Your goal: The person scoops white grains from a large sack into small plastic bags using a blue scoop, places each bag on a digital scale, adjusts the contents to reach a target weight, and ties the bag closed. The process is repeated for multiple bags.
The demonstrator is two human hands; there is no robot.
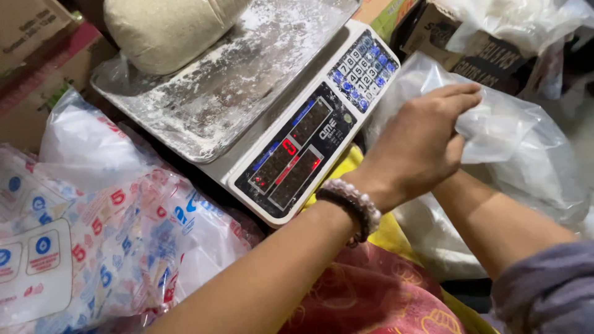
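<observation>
My left hand [421,145], with beaded bracelets on its wrist, pinches the top of a clear plastic bag [520,142] to the right of a digital scale [297,154]. From the lower right my right forearm [495,216], in a grey sleeve, runs under the left hand. The right hand itself is hidden behind it. The scale's steel pan [229,93] is dusted with white powder. A full pale sack [167,28] rests on the pan's far left corner.
Printed plastic bags [93,241] lie in a pile at the left, against the scale. Cardboard boxes stand at the top left [31,55] and the top right [470,52]. A red and yellow cloth [371,291] lies below my arms.
</observation>
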